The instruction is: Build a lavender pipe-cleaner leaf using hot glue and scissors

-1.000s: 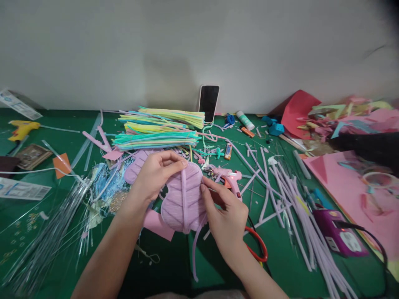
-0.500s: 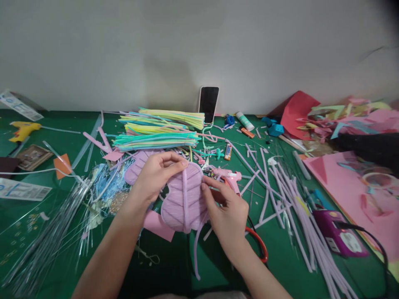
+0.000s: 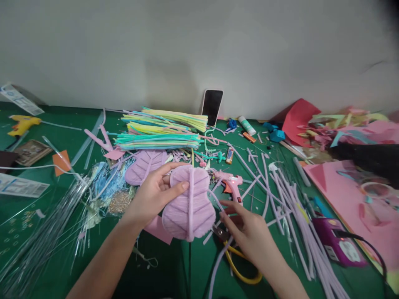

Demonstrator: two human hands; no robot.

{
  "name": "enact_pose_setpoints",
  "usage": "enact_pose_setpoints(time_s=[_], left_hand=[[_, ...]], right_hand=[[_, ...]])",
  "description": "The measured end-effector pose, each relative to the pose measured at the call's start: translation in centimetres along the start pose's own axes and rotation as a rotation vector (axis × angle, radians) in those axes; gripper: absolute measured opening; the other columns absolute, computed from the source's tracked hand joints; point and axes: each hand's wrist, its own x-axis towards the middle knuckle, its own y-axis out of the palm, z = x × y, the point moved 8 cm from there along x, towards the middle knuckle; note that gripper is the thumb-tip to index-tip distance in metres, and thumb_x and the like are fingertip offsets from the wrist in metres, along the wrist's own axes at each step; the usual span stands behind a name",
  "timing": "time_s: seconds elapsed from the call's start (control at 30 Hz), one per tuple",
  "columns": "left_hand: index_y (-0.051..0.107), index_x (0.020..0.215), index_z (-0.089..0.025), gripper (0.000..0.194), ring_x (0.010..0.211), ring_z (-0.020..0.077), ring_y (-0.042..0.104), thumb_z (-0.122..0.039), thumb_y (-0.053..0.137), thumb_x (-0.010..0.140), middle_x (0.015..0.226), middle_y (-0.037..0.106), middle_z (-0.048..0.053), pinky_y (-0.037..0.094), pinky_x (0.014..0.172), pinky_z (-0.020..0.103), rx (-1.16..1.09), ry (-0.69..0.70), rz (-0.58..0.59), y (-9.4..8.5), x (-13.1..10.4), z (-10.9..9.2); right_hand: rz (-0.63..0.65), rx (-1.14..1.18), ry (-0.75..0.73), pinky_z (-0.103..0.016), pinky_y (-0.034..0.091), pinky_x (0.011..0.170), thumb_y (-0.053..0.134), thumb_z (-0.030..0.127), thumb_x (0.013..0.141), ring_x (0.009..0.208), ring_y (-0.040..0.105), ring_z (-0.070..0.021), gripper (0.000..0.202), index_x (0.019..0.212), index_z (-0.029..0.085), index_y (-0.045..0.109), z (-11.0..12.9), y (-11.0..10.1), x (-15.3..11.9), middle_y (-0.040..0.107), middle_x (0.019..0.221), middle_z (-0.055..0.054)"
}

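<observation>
My left hand (image 3: 152,193) grips a lilac leaf-shaped piece (image 3: 202,207) made of pipe cleaners, thumb on its face and fingers behind. A thick midrib and slanting veins cross the piece. My right hand (image 3: 246,228) pinches a lilac pipe cleaner (image 3: 217,263) just right of the leaf; one end runs up to the leaf's right edge and the other hangs down. Below the right hand lie scissors (image 3: 246,279) with yellow handles, partly covered. Behind the left hand rests a second lilac leaf piece (image 3: 145,164).
Bundles of coloured pipe cleaners (image 3: 158,141) lie ahead, near a phone (image 3: 212,107) leaning on the wall. A pink glue gun (image 3: 232,180) sits beyond my right hand. Loose lilac pipe cleaners (image 3: 299,220) and a purple device (image 3: 338,243) are at right, silver strands (image 3: 46,232) at left.
My right hand has moved off the leaf's edge, down and right, drawing the pipe cleaner out from it. The leaf has shifted slightly down and right. The scissors now show more.
</observation>
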Motion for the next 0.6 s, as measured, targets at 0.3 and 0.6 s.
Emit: enact_pose_setpoints(time_s=[0.3, 0.6], left_hand=[[0.066, 0.105, -0.026, 0.034, 0.062, 0.0127, 0.06, -0.031, 0.078, 0.074, 0.072, 0.065, -0.003, 0.045, 0.056, 0.02, -0.01, 0.065, -0.111, -1.4, 0.0, 0.5], [0.067, 0.1, -0.021, 0.036, 0.086, 0.018, 0.069, -0.031, 0.082, 0.069, 0.095, 0.074, 0.003, 0.053, 0.075, 0.023, -0.287, -0.07, -0.094, -2.1, 1.0, 4.2]], right_hand=[[-0.283, -0.304, -0.107, -0.036, 0.055, 0.071, 0.049, 0.046, 0.094, 0.076, 0.069, -0.0227, 0.035, 0.097, 0.018, 0.068, -0.6, -2.9, 2.1, 0.072, 0.092, -0.01], [-0.332, -0.557, 0.09, -0.045, 0.051, 0.079, 0.045, 0.071, 0.085, 0.091, 0.064, -0.0359, 0.066, 0.1, 0.008, 0.058, -5.7, -1.4, 4.7, 0.066, 0.098, -0.023]])
